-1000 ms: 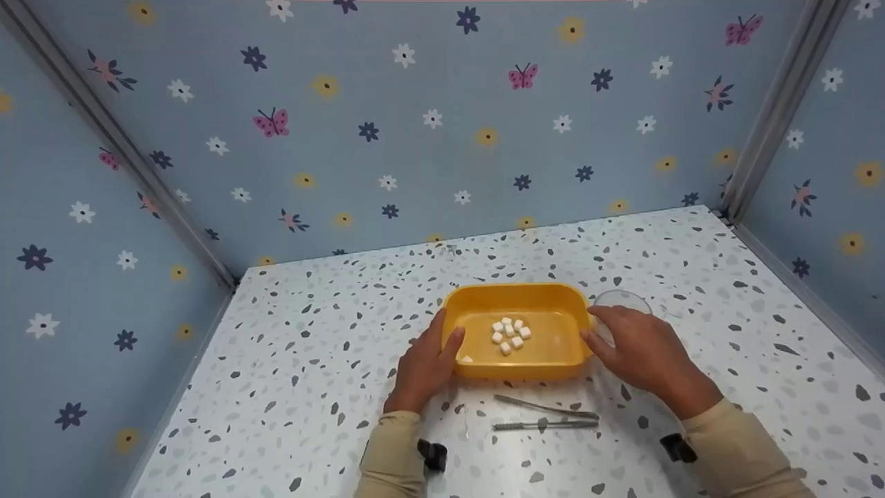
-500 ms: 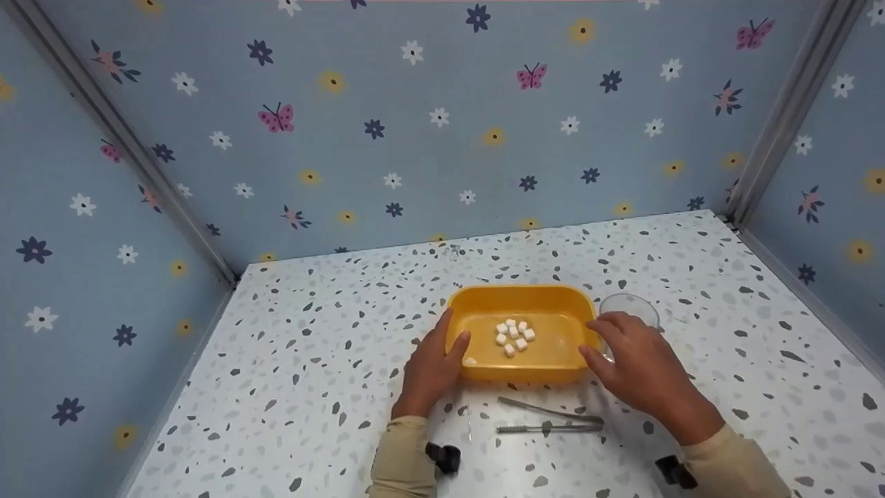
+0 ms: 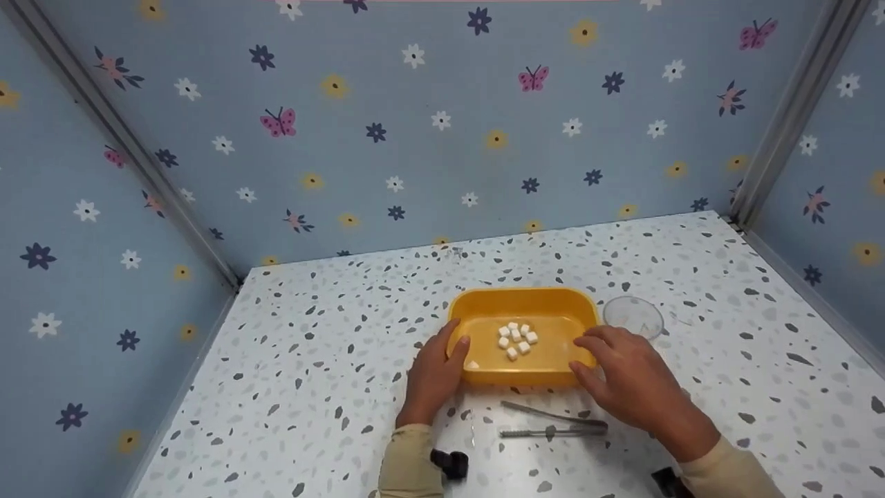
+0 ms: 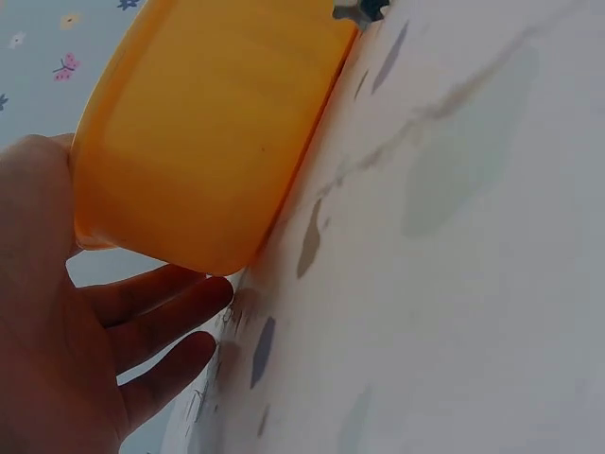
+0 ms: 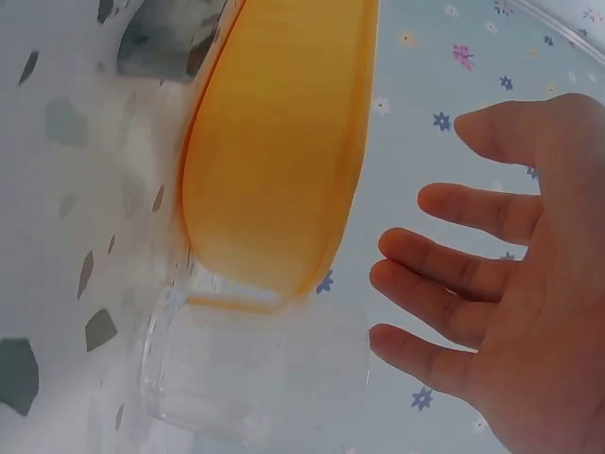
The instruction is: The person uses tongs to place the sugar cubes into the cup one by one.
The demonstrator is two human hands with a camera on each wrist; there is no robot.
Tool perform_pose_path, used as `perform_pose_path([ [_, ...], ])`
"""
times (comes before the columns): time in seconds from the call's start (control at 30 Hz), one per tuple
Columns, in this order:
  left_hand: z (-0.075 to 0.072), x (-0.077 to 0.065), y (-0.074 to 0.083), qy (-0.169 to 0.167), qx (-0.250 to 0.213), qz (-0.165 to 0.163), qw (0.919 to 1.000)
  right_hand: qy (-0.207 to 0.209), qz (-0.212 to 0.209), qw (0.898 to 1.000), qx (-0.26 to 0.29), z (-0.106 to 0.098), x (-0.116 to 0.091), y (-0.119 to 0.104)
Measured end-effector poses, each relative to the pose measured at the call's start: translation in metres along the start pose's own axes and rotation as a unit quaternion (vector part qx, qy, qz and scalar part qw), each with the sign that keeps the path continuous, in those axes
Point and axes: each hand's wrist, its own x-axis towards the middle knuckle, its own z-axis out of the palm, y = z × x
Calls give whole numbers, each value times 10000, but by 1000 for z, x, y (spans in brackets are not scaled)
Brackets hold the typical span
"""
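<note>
A yellow rectangular tub (image 3: 527,379) sits on the table, with several small white cubes (image 3: 516,335) grouped on its floor. One more white piece (image 3: 473,364) lies in its near left corner. My left hand (image 3: 434,377) holds the tub's left end, thumb over the rim and fingers along the outside. In the left wrist view, the lower fingers spread below the tub's corner. My right hand (image 3: 639,377) hovers by the right end, its fingers spread and apart from the tub in the right wrist view. Beyond it stands a clear round container (image 5: 265,369), close to the tub.
Metal tongs (image 3: 553,432) lie on the speckled table (image 3: 332,360) in front of the tub, their arms spread and pointing left. A flower-patterned wall (image 3: 442,159) rises behind the table, with side walls at left and right.
My right hand has come off the tub's right rim and moved nearer, uncovering more of the clear container. The left hand keeps its hold; the view has shifted slightly.
</note>
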Motion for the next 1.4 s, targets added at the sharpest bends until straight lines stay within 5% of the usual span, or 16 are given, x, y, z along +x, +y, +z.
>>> perform_pose_path([
  [0.27, 5, -2, 4, 194, -166, -38, 9997, 292, -437, 9985, -175, 3, 0, -11],
  [0.77, 8, 0, 1, 112, -371, -11, 9992, 151, -867, 9961, 19, 15, -10, -32],
  [1.1, 12, 1, -3, 182, -381, 119, 9990, -942, -947, 9910, 74, 28, -13, -37],
  [1.4, 7, 1, -6, 108, -430, 31, 9990, -1434, -893, 9854, -221, 30, -17, -32],
])
